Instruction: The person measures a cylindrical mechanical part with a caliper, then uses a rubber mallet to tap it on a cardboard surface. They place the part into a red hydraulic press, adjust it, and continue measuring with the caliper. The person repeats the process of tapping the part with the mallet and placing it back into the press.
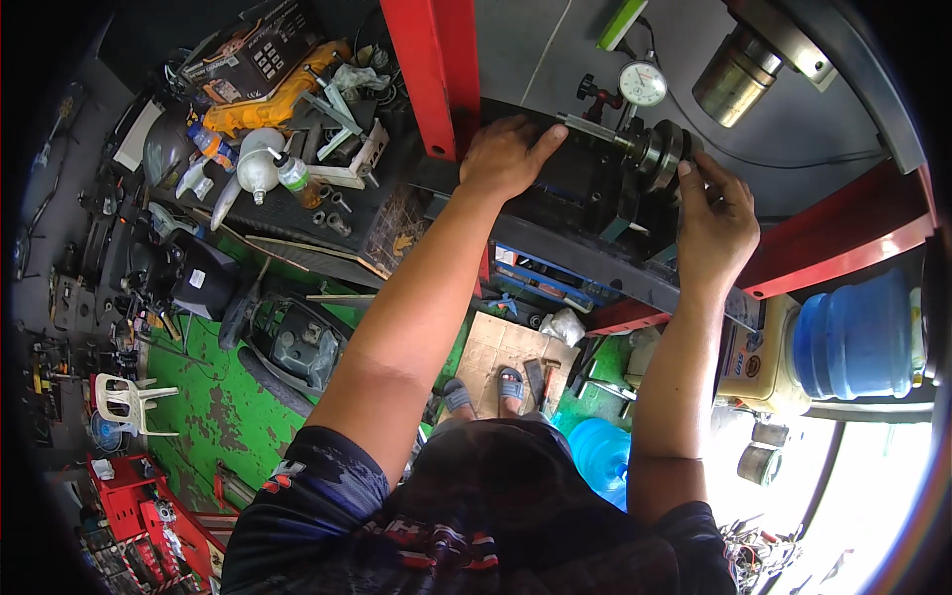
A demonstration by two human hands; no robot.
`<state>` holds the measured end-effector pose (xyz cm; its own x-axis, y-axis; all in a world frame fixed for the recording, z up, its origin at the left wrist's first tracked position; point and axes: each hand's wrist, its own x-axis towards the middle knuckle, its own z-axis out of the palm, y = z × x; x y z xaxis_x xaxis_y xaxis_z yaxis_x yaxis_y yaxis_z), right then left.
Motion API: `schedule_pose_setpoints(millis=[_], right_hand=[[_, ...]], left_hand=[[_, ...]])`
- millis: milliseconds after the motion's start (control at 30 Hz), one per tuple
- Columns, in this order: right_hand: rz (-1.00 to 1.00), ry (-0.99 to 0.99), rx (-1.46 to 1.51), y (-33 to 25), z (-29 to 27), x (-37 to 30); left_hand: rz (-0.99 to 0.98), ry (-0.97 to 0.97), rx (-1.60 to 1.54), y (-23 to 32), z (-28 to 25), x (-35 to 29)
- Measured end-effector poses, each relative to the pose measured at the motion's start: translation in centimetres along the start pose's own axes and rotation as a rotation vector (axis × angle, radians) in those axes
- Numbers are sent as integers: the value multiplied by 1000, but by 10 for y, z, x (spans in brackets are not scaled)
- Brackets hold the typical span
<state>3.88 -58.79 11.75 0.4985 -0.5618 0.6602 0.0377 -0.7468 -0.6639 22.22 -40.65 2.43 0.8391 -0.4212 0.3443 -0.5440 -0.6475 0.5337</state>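
Observation:
A steel crankshaft (662, 157) with round webs lies across a dark metal stand (620, 203) on the red press frame's crossbeam. My right hand (718, 220) is closed at its right end, thumb and fingertips against the round part. My left hand (508, 157) lies over the beam beside the shaft's left end, thumb stretched out toward it; the fingertips are partly hidden. Between the hands, a dial gauge (643, 83) with a white face stands just behind the shaft, next to a small clamp with a dark red knob (598, 91).
A red upright (428, 74) rises left of my left hand; a metal cylinder (736, 79) hangs at far right. The left bench holds a yellow case (268, 107), bottles and loose parts. Blue water jugs (858, 332) stand at right. Cardboard (486, 352) lies under my feet.

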Motion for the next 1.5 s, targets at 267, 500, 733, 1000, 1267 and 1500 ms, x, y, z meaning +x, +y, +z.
schedule_pose_setpoints(millis=[267,500,733,1000,1267,1500], right_hand=[[13,72,121,-21,-12,2],[-18,75,97,-24,-13,7],[-56,22,37,-4,1,4],[-18,-26,4,0,2,2],[-10,57,96,-18,-9,3],[-41,92,132,-25,-14,8]], left_hand=[[21,-4,44,-2,1,1],[5,7,-4,2,-3,-1],[37,77,-15,-2,3,-1],[3,19,-20,3,-2,-2],[-23,-39,24,5,-6,-2],[-13,-38,15,2,-4,-1]])
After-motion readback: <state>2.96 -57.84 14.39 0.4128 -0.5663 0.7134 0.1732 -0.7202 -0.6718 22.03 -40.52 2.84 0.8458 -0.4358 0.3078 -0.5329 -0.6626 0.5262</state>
